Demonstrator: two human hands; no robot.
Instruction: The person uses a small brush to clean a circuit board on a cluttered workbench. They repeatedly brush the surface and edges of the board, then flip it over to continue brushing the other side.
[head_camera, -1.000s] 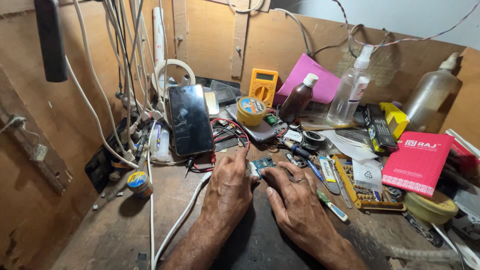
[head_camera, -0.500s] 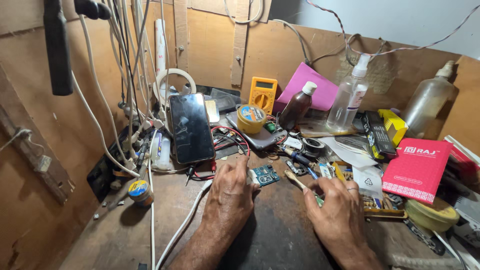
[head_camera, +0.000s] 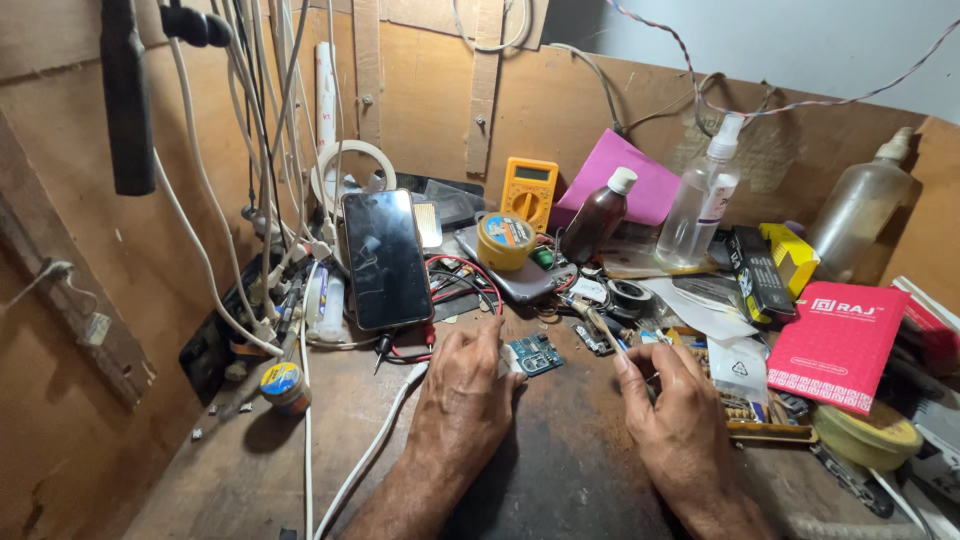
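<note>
From the head camera, two bare hands rest on one worn, dark-stained wooden bench (head_camera: 250, 470). The left hand (head_camera: 462, 395) lies palm down near the bench's middle, its fingertips pressing the near-left edge of one small, flat, blue-green circuit board (head_camera: 537, 354) studded with tiny parts; the board lies flat on the bench, between the two hands. The right hand (head_camera: 680, 420) sits just to the board's right, apart from it, fingers curled around one thin metal tool (head_camera: 604, 330) whose tip points up and away toward the clutter.

Behind the left hand one black glossy smartphone (head_camera: 386, 258) leans screen-out against hanging cables. One white cable (head_camera: 375, 450) runs across the bench under the left wrist. By the left edge stands one small round tin (head_camera: 284, 384) with a coloured lid. Toward the back edge are one yellow multimeter (head_camera: 529, 190), one roll of yellow tape (head_camera: 505, 241), one brown bottle with a white cap (head_camera: 596, 216), one clear plastic spray bottle (head_camera: 705, 195) and one cloudy plastic bottle (head_camera: 860, 208) in the right back corner. One pink sheet of card (head_camera: 640, 180) leans on the plywood back wall. At the right edge lies one red cardboard box (head_camera: 835, 345), with one flat round yellowish tin (head_camera: 868, 436) in front of it.
</note>
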